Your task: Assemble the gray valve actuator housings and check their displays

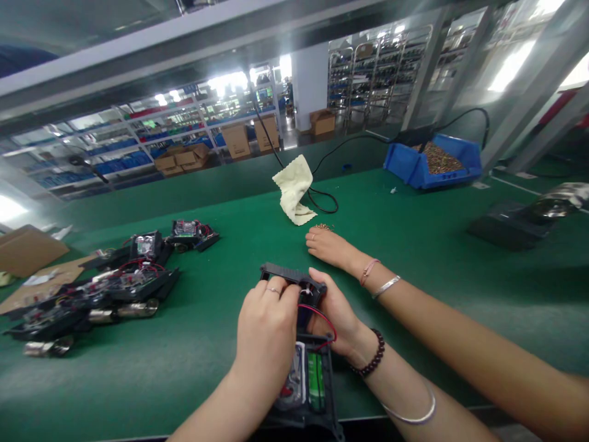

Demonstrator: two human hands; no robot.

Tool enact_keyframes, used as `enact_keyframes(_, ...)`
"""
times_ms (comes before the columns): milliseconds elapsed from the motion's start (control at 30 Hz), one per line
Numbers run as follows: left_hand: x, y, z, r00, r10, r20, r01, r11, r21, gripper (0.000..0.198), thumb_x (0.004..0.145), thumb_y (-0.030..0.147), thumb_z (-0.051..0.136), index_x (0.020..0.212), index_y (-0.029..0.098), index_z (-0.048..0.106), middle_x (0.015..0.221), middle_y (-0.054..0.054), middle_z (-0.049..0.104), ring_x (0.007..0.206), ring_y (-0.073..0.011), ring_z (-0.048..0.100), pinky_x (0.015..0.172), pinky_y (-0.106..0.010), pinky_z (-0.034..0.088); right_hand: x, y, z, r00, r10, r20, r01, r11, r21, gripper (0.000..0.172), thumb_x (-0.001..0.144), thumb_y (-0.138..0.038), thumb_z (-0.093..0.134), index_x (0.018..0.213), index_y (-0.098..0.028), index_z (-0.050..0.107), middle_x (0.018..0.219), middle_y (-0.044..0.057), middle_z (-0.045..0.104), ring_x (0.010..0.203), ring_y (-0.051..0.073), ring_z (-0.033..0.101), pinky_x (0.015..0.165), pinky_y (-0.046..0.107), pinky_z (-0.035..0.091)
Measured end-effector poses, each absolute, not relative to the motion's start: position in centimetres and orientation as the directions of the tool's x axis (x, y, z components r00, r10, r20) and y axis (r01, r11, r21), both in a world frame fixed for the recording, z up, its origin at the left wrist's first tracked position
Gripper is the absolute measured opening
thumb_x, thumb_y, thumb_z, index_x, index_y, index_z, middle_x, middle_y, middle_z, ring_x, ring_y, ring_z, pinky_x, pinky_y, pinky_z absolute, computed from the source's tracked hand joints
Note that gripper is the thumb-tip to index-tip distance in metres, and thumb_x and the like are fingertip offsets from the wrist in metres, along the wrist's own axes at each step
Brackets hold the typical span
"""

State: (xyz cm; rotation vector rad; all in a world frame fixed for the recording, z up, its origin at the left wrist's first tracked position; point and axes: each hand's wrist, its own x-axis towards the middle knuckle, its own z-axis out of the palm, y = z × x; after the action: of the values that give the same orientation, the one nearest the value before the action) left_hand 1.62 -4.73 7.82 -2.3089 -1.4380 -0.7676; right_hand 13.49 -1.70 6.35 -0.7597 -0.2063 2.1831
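Note:
My right hand [340, 314], with a dark bead bracelet at its wrist, holds a black plastic housing part [288, 271] from the right side. My left hand [269, 322], wearing a ring, has its fingers bent into the same part; the fingertips are partly hidden. Red and black wires [329, 319] run from this part down to a black open casing [332, 393] with a green component [316, 377] inside. That casing lies below my hands at the table's near edge, partly covered by my left forearm.
Another person's hand [332, 247] reaches in from the right, at a small pile of screws [324, 227]. Behind it lies a pale yellow cloth [294, 187]. Several black electronic assemblies [138, 279] crowd the left; a blue bin [416, 166] of small metal pieces and a blurred power tool [510, 224] are right.

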Motion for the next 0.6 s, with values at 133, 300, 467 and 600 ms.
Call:
enact_keyframes(133, 1.0, -5.3, 7.7, 0.389, 0.72, 0.575, 0.853, -0.517, 0.07, 0.015, 0.077, 0.001, 0.057, 0.082, 0.015, 0.06, 0.088, -0.006, 0.067, 0.076, -0.0214, 0.059, 0.067, -0.035, 0.055, 13.4, -1.6, 6.5, -0.508, 0.732, -0.453, -0.679, -0.664, -0.312, 0.046, 0.091, -0.042, 0.031, 0.071, -0.015, 0.063, 0.065, 0.007, 0.068, 0.07, 0.02, 0.065, 0.075, 0.034, 0.05)
enact_keyframes(300, 0.1, -5.6, 7.7, 0.48, 0.699, 0.531, 0.81, -0.585, 0.039, 0.014, 0.081, 0.003, 0.054, 0.083, 0.015, 0.063, 0.08, -0.006, 0.068, 0.077, -0.0239, 0.061, 0.069, -0.039, 0.056, 13.3, -1.6, 6.3, -0.518, 0.721, -0.46, -0.685, -0.672, -0.281, 0.047, 0.093, -0.04, 0.028, 0.088, -0.012, 0.065, 0.066, 0.007, 0.068, 0.066, 0.02, 0.064, 0.072, 0.033, 0.05)
enact_keyframes(467, 0.1, -5.4, 7.9, 0.507, 0.619, 0.6, 0.789, -0.614, -0.033, 0.017, 0.086, 0.007, 0.05, 0.09, 0.011, 0.067, 0.075, -0.007, 0.069, 0.073, -0.023, 0.063, 0.068, -0.037, 0.057, 13.4, -1.3, 5.8, -0.558, 0.713, -0.424, -0.673, -0.688, -0.272, 0.049, 0.092, -0.044, 0.029, 0.092, -0.011, 0.065, 0.069, 0.008, 0.068, 0.061, 0.02, 0.061, 0.065, 0.032, 0.048)
enact_keyframes(600, 0.1, -5.5, 7.9, 0.58, 0.592, 0.559, 0.756, -0.646, -0.101, 0.025, 0.09, 0.007, 0.044, 0.086, 0.01, 0.068, 0.074, -0.007, 0.069, 0.072, -0.0204, 0.064, 0.071, -0.034, 0.058, 13.4, -1.2, 5.5, -0.575, 0.7, -0.422, -0.661, -0.702, -0.264, 0.049, 0.091, -0.046, 0.029, 0.092, -0.011, 0.064, 0.069, 0.008, 0.068, 0.059, 0.019, 0.059, 0.06, 0.03, 0.046)
